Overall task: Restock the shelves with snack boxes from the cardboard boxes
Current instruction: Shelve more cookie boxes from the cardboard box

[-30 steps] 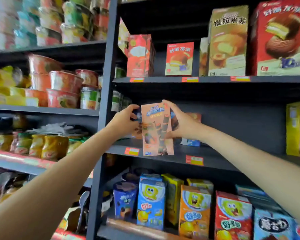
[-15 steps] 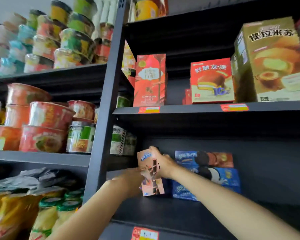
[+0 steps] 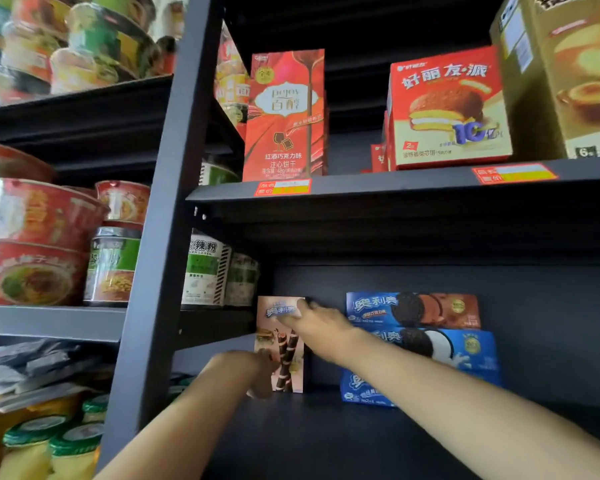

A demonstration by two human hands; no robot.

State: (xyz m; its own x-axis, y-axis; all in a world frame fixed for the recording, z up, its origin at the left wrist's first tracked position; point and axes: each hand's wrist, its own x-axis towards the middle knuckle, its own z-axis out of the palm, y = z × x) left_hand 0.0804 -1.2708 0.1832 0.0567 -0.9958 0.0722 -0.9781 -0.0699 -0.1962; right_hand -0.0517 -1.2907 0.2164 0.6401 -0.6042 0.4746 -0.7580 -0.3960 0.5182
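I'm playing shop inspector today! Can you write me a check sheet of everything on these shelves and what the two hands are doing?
Surface: dark shelf, bare at the front.
Job's things: tall pink wafer-roll box stands upright near the back of the shelf, beside a stack of blue cookie boxes.
Clutter: nothing seen.
Grippers: right hand holds the box near its top; left hand touches its lower left edge, grip unclear.
Cables: nothing seen.
Surroundings: red biscuit-stick box and red pie box on the shelf above; noodle bowls in the rack to the left.
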